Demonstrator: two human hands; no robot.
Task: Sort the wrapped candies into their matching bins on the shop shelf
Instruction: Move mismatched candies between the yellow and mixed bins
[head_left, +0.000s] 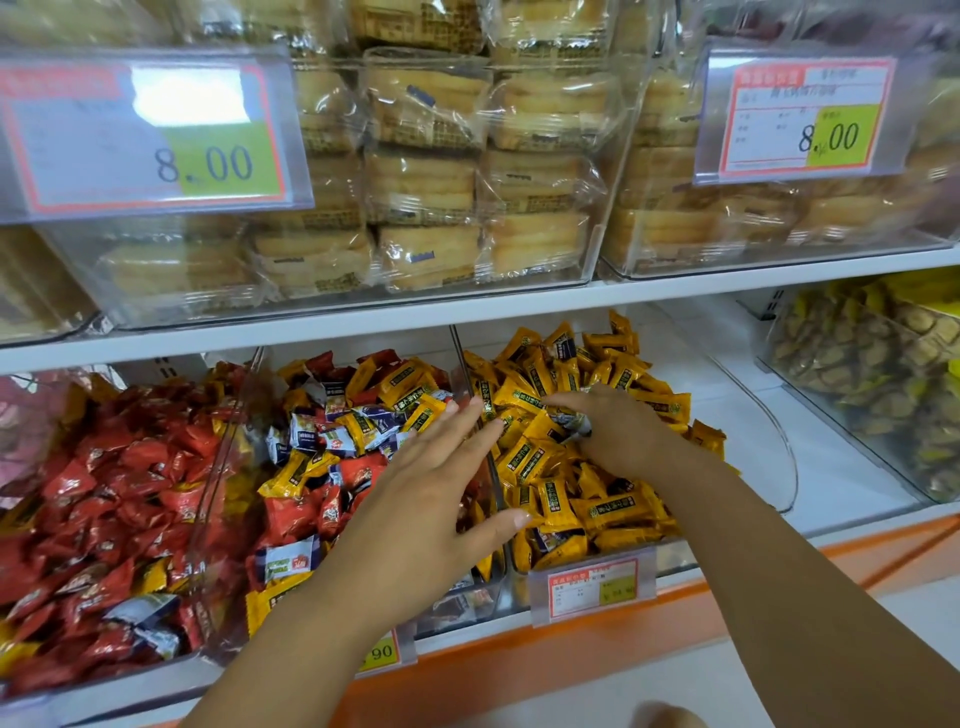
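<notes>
The yellow-candy bin (782, 447) lies at 4 o'clock from centre, and its clear left wall runs from 12 to 6 o'clock hard against the mixed bin (467, 597). The red-candy bin (218, 467) stands just beside that one at 9 o'clock. At 3 o'clock of the yellow bin a strip of bare white shelf (727, 374) separates it from a far bin of yellow-brown packets (857, 395). The upper shelf board (363, 317) hangs low over the bins at 12 o'clock. The right hand (618, 431) rests on the heap of yellow candies (540, 384), fingers curled and pinching a blue-and-white candy (571, 422). The candy's long axis runs roughly 10 to 4 o'clock, and a crimped end pokes out toward 4; most of it is hidden. The left hand (431, 493) hovers over the shared wall with its fingers straight and spread toward 1 o'clock, holding nothing. Two tags on the pastry boxes (426, 197) read "8.00" (208, 163) and "8.00" (828, 137). A tag below the mixed bin (379, 652) shows "90". The print on the tag of the yellow bin (592, 587) is too small to read.
</notes>
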